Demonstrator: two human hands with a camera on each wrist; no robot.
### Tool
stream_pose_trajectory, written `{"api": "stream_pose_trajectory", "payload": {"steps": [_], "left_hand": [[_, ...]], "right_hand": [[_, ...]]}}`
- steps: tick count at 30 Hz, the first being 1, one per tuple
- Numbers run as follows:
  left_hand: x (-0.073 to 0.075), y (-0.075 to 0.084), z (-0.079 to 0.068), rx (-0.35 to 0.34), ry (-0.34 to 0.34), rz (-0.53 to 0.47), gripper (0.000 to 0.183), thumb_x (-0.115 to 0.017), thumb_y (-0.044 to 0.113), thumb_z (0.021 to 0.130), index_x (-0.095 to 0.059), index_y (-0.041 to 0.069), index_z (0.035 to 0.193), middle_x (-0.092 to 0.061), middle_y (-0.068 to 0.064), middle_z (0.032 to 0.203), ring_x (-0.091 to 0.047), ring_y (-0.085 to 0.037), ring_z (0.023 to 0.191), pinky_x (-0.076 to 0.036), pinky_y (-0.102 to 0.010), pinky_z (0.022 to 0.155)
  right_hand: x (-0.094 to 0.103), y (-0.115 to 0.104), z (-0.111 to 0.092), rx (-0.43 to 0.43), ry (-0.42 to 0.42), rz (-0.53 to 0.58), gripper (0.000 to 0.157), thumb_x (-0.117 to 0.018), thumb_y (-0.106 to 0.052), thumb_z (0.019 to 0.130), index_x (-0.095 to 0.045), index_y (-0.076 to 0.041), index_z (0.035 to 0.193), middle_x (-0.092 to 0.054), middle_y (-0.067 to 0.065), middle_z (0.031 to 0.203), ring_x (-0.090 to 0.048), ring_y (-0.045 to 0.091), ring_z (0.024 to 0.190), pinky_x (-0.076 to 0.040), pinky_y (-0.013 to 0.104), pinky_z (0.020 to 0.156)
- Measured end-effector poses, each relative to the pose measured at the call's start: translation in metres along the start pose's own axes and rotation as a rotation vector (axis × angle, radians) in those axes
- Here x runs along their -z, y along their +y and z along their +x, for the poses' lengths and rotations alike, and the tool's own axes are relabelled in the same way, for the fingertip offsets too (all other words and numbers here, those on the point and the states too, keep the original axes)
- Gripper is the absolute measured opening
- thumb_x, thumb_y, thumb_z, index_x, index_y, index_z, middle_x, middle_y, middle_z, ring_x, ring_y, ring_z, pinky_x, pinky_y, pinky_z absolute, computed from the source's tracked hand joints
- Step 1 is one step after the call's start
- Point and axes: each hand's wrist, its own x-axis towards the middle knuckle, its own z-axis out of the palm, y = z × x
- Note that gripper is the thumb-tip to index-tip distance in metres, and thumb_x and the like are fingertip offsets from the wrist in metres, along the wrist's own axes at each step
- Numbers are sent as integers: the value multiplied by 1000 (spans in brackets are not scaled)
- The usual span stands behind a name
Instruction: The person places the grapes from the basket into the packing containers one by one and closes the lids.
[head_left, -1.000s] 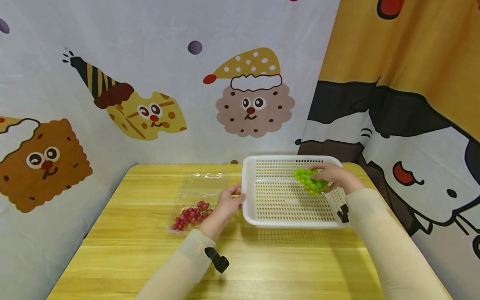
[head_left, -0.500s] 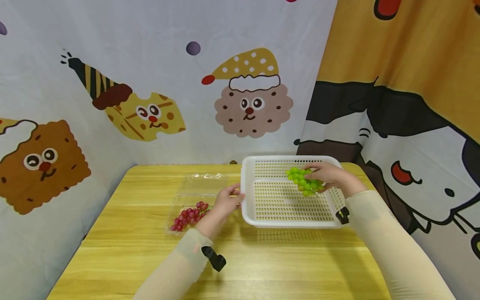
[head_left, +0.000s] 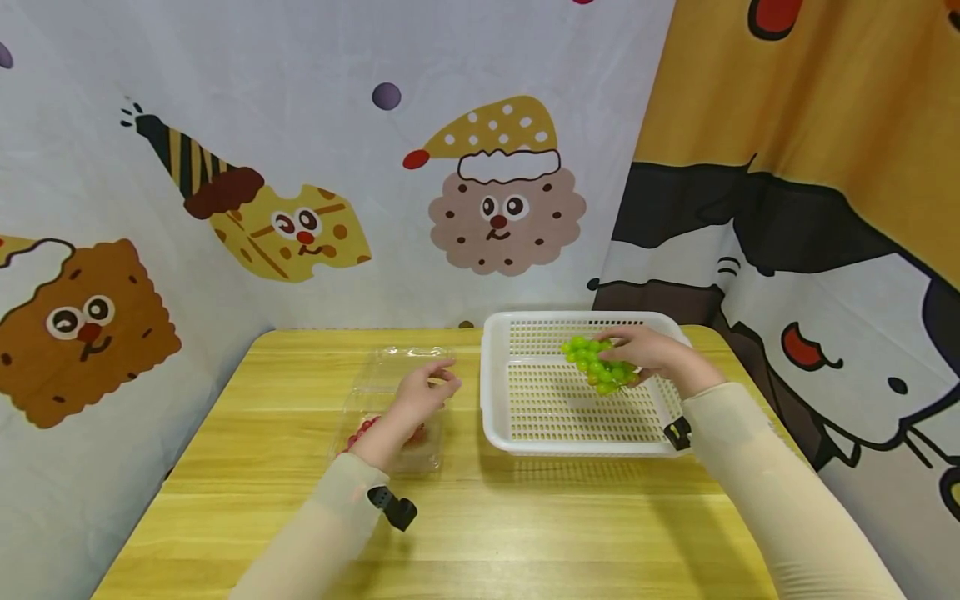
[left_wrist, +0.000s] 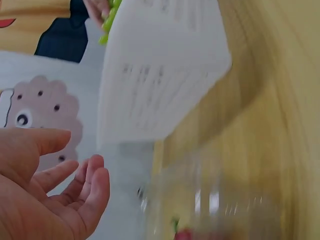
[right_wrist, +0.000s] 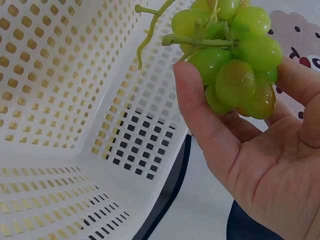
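A bunch of green grapes [head_left: 592, 364] is gripped by my right hand [head_left: 645, 350] over the white plastic basket [head_left: 498, 437]. In the right wrist view the thumb and fingers curl round the grapes [right_wrist: 235, 82], and a green stem sticks out past the thumb. My left hand [head_left: 420, 396] is in the air left of the basket, its fingers loosely bent and holding nothing. Beneath it lies a clear plastic clamshell box [head_left: 431, 454] with its lid laid back. The bunch of red grapes [head_left: 363, 432] inside the box is partly hidden by my left forearm.
The wooden table [head_left: 480, 525] ends at a patterned curtain [head_left: 322, 100] hanging behind it and along the sides. Both wrists carry a small black camera strap. The basket stands at the table's back right, close to the curtain.
My left hand has let go of the basket's left rim and moved left, over the clear box. My right hand has shifted the green grapes left, farther toward the basket's middle.
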Motion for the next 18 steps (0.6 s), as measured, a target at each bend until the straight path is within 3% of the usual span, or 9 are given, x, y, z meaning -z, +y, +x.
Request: {"api": "stream_pose_trajectory", "payload": {"steps": [5, 11, 13, 18], "left_hand": [[37, -7, -6, -44, 24, 155, 42, -58, 21, 95, -52, 15, 135, -59, -10, 115, -59, -24, 95, -51, -33, 70], [81, -26, -16, -77, 79, 321, 45, -55, 25, 97, -48, 9, 138, -57, -17, 124, -54, -34, 112, -50, -44, 86], [95, -35, -20, -63, 93, 366, 47, -54, 25, 97, -46, 6, 139, -54, -20, 128, -51, -38, 116, -48, -49, 90], [121, -56, -32, 50, 82, 420, 51, -49, 22, 99, -37, 0, 143, -45, -28, 135, -45, -45, 121, -47, -51, 91]], "right_hand": [[-1, -1, 0, 9, -2, -1, 50, -54, -24, 97, -40, -10, 142, -33, 32, 141, -58, 30, 101, -57, 44, 73], [-7, -3, 3, 27, 6, 37, 48, -55, -23, 97, -42, -13, 142, -33, 29, 143, -58, 29, 102, -56, 45, 76], [-10, -6, 4, 41, 4, 47, 49, -55, -24, 97, -41, -13, 143, -32, 29, 144, -58, 31, 105, -56, 45, 76], [-18, -16, 3, 76, 0, 70, 51, -53, -24, 98, -38, -13, 145, -28, 29, 147, -53, 36, 113, -56, 45, 78]]}}
